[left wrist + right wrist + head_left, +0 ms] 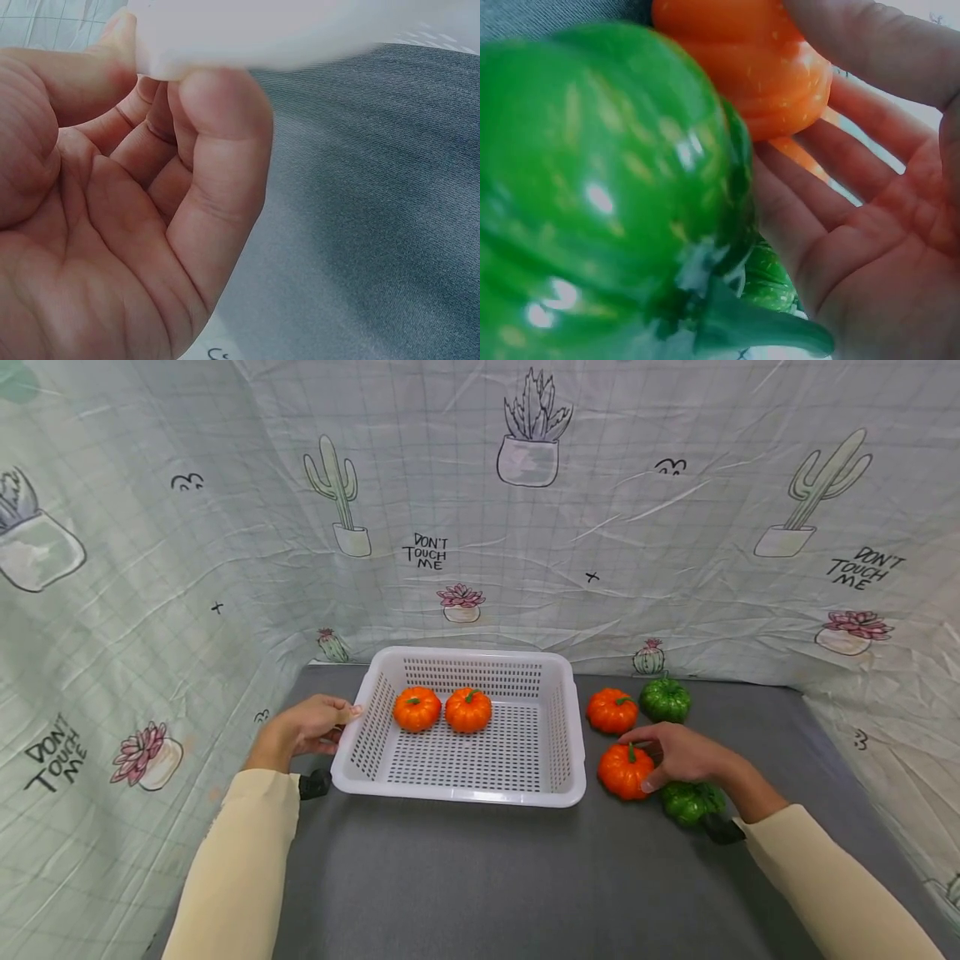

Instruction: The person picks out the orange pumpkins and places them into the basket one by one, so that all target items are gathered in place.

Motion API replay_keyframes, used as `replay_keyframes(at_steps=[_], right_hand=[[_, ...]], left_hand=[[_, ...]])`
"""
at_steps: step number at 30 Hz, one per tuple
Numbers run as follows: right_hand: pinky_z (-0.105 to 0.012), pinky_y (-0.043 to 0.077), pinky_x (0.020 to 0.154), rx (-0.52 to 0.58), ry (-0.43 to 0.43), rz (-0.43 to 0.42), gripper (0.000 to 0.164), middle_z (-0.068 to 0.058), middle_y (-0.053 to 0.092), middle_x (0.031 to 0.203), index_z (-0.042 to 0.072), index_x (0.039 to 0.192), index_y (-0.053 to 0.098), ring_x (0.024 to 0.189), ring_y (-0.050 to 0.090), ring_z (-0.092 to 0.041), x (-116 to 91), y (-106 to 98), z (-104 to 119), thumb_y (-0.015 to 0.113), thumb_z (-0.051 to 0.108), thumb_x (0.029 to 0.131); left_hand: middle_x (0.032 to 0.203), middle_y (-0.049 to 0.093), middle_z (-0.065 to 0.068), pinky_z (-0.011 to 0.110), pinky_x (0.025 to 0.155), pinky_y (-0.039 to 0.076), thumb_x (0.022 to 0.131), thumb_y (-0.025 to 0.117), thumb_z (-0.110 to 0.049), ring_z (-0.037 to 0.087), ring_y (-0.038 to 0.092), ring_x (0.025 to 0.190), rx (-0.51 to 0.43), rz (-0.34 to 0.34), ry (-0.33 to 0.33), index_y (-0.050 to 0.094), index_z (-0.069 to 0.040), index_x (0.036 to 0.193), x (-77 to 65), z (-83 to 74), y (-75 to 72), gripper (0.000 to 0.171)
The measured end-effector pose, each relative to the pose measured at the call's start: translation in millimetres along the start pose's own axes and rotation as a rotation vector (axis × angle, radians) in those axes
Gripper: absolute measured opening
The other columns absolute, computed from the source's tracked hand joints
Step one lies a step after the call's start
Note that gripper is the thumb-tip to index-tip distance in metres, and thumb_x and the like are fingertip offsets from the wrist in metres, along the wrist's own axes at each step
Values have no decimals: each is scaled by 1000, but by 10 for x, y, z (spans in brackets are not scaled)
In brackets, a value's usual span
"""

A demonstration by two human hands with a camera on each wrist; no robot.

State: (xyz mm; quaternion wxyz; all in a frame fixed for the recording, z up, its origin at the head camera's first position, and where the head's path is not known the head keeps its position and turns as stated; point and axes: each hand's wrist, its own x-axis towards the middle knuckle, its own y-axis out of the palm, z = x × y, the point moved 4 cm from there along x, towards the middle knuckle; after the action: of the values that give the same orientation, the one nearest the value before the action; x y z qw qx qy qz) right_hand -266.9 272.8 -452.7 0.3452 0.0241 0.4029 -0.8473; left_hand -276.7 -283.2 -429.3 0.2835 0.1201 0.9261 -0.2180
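My left hand (318, 724) pinches the left rim of a white plastic basket (457, 794), thumb above and curled fingers below, as the left wrist view shows close up. Two small orange pumpkins (417, 708) lie inside, side by side toward the back left. To the right of the basket, my right hand (686, 753) holds another orange pumpkin (621, 772) between thumb and fingers, close over the table. Just beside that hand sits a green pumpkin (686, 804), large in the right wrist view, its stem pointing toward the palm.
Behind the right hand stand one more orange pumpkin (612, 711) and a second green pumpkin (665, 699), next to each other. A dark grey table (450, 885) lies beneath everything. Cactus-printed cloth (480, 527) hangs along the back and sides.
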Motion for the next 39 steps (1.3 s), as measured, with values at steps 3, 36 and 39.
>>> replay_keyframes(at_steps=[3, 36, 39], right_hand=[[-61, 51, 104, -27, -4, 2, 72, -26, 60, 145, 4, 141, 61, 131, 58, -52, 33, -12, 1, 91, 14, 76], [-48, 57, 101, 49, -113, 126, 69, -15, 64, 143, 12, 140, 65, 129, 61, -43, -203, -200, 448, 90, 18, 77], [-35, 57, 99, 59, -132, 148, 68, -14, 65, 142, 11, 140, 65, 128, 61, -39, -212, -218, 505, 90, 17, 77]], left_hand=[[94, 70, 3, 30, 70, 54, 109, 54, -34, 17, 62, 81, 5, -1, 4, 65, -4, 119, -9, 0, 1, 34], [94, 70, 2, 31, 72, 55, 108, 55, -36, 17, 62, 82, 7, -1, 5, 66, -4, 118, 14, 10, -11, 35], [94, 70, 2, 31, 72, 55, 108, 55, -37, 17, 62, 83, 5, -1, 2, 65, -4, 120, 20, 15, -14, 36]])
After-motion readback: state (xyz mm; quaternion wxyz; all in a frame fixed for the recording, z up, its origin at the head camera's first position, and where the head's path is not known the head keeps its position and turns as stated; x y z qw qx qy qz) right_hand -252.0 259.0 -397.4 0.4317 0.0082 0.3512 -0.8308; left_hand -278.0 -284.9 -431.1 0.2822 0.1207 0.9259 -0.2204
